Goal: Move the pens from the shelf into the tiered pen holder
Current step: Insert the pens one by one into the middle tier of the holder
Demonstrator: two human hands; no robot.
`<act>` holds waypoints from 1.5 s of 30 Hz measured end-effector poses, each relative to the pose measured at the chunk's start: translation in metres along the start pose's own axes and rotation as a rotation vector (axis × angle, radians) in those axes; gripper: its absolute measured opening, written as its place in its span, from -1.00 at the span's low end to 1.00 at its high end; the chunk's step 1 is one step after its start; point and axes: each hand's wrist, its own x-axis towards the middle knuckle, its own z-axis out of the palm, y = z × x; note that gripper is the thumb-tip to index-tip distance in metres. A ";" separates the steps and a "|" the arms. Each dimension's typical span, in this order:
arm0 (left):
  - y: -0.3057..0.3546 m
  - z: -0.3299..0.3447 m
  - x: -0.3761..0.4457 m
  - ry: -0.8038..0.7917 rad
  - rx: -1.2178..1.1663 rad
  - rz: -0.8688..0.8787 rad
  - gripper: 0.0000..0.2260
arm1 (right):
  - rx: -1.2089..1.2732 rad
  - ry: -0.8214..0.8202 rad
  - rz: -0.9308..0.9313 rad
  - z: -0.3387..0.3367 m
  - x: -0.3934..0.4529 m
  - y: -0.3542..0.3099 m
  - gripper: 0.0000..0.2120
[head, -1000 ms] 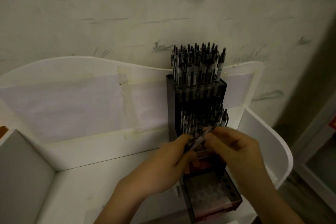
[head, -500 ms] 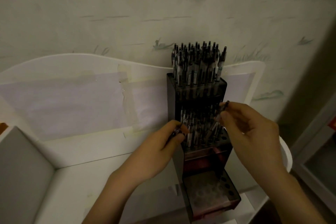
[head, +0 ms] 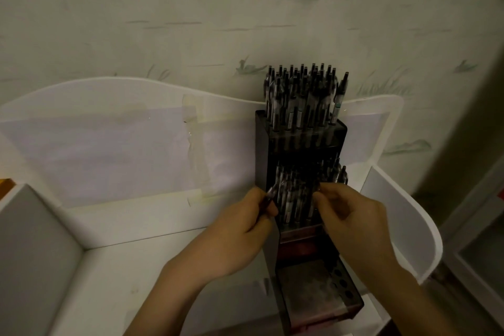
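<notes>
A dark tiered pen holder (head: 263, 150) stands on the white shelf (head: 122, 254) against the back panel. Its top tier is packed with several upright pens (head: 302, 98). The middle tier also holds several pens (head: 294, 196). The lowest tier (head: 313, 292) shows a row of round holes with no pens in them. My left hand (head: 240, 229) grips a dark pen (head: 268, 198) at the holder's left edge. My right hand (head: 351, 215) pinches the top of a pen (head: 313, 203) standing among those in the middle tier.
The shelf has a curved white side wall (head: 409, 215) on the right and a grey side panel (head: 30, 248) on the left. Paper sheets are taped to the back panel (head: 109, 150). A patterned wall rises behind.
My right hand has come down from beside the holder, lowering its pen into the middle tier. My left hand stays at the holder's left edge with its pen.
</notes>
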 end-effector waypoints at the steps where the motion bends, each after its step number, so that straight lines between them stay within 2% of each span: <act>1: 0.000 0.000 0.000 -0.010 0.005 0.007 -0.89 | 0.002 0.006 0.005 -0.001 0.001 0.000 -0.78; 8: 0.007 0.002 0.001 -0.075 -0.022 0.075 -0.84 | 0.030 0.044 -0.053 -0.018 -0.006 -0.010 -0.73; 14: 0.017 0.010 0.005 -0.161 0.003 0.108 -0.87 | 0.269 -0.226 0.054 -0.020 -0.018 -0.021 -0.77; 19: 0.025 0.017 0.007 -0.160 0.047 0.105 -0.86 | 0.443 -0.230 0.126 -0.024 -0.020 -0.019 -0.82; 23: 0.021 0.016 0.007 -0.114 0.171 0.108 -0.92 | 0.567 -0.126 0.171 -0.037 -0.012 -0.026 -0.88; 26: 0.015 0.011 0.004 0.027 0.234 0.076 -0.86 | 0.671 0.042 0.150 -0.052 0.000 -0.031 -0.92; 29: 0.015 0.003 0.000 0.182 0.348 0.105 -0.78 | 0.576 0.149 0.039 -0.062 0.010 -0.031 -0.89; 34: 0.016 -0.002 0.002 0.342 0.551 0.162 -0.69 | 0.245 0.131 -0.061 -0.057 0.016 -0.022 -0.86; 40: 0.011 0.000 0.006 0.373 0.692 0.139 -0.64 | 0.131 0.053 -0.078 -0.042 0.015 -0.012 -0.86; 45: 0.010 0.004 0.004 0.366 0.716 0.119 -0.62 | 0.070 -0.017 -0.078 -0.030 0.014 0.002 -0.84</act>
